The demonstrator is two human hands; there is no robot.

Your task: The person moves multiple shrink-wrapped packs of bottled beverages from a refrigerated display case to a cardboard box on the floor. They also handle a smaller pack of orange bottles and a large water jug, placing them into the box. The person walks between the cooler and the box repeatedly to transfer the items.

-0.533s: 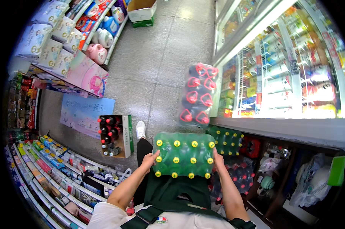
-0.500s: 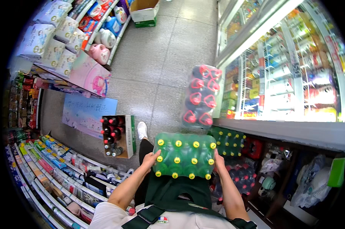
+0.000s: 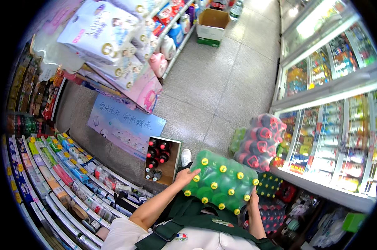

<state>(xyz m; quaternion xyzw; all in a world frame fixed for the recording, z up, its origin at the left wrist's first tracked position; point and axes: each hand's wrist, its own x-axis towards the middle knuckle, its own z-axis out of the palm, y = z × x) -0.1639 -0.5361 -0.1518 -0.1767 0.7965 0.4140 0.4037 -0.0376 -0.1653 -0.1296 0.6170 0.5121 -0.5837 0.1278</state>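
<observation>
In front of my body I hold a shrink-wrapped pack of green bottles with yellow caps (image 3: 217, 187), caps facing up and its right end slanting nearer to me. My left hand (image 3: 186, 178) grips the left end of the pack. The right hand (image 3: 253, 201) is closed on the opposite end, with some of its fingers hidden by the wrap. Just beyond, on the right, stands a wrapped pack of dark bottles with red handles (image 3: 261, 143). Part of another green pack (image 3: 237, 141) shows beside it.
An open carton with red-capped bottles (image 3: 174, 162) stands left of my shoe (image 3: 186, 156). Glass-door coolers (image 3: 322, 137) line the right, with more bottle packs (image 3: 272, 218) low beside me. Shelves (image 3: 72, 196) curve along the left. An empty carton (image 3: 212, 31) sits farther up the aisle.
The view has swung, so the surroundings sit farther right. The green-bottle pack, level before, now slants with its right end lower in view. Both hands keep their hold.
</observation>
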